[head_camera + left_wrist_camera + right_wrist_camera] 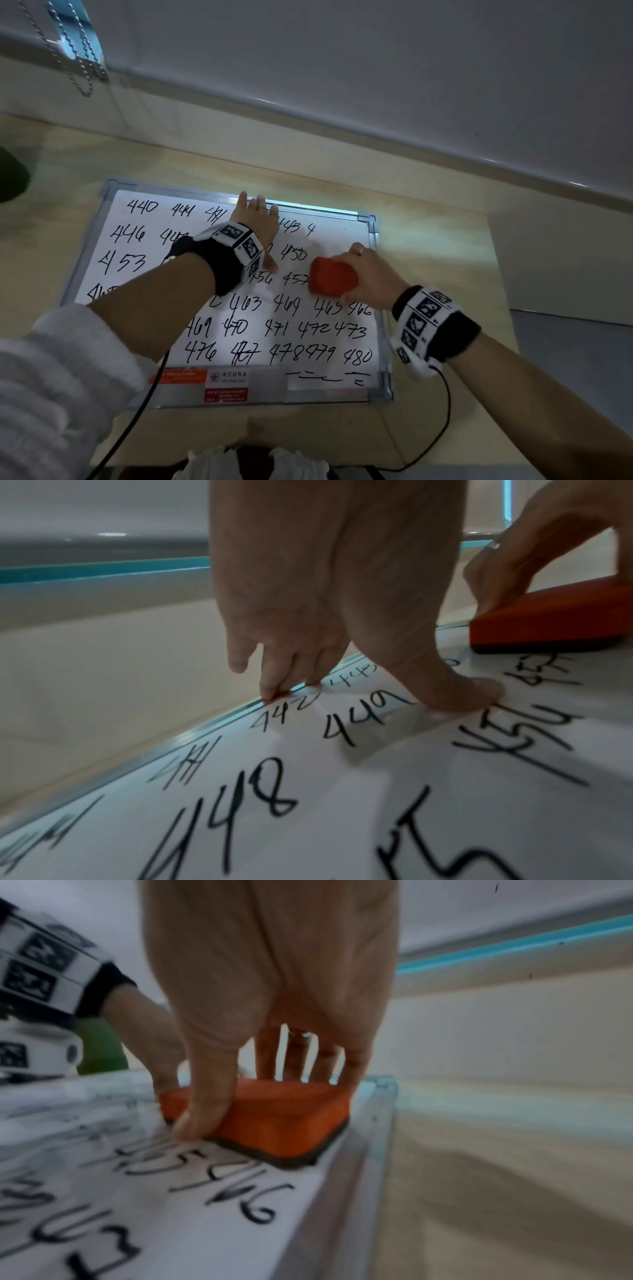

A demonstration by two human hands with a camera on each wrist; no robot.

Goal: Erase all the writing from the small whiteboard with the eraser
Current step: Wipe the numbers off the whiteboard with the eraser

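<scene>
**Red eraser pressed to the whiteboard's right side**

Red and blocky, the eraser [333, 281] sits flat on the whiteboard [137, 270] near its right edge, dark felt side down. The right hand [368, 277] has its grip closed over it from above, thumb on the near side and fingers [294, 1056] over the far side. Around the eraser the board surface is smeared pale grey. Rows of handwritten black numbers [274, 329] cover most of the remaining board. The left hand [257, 226] rests spread on the board's upper middle, grip wide and holding nothing, fingertips [270, 693] touching the top frame. The board lies on a light wooden counter [435, 246].
</scene>
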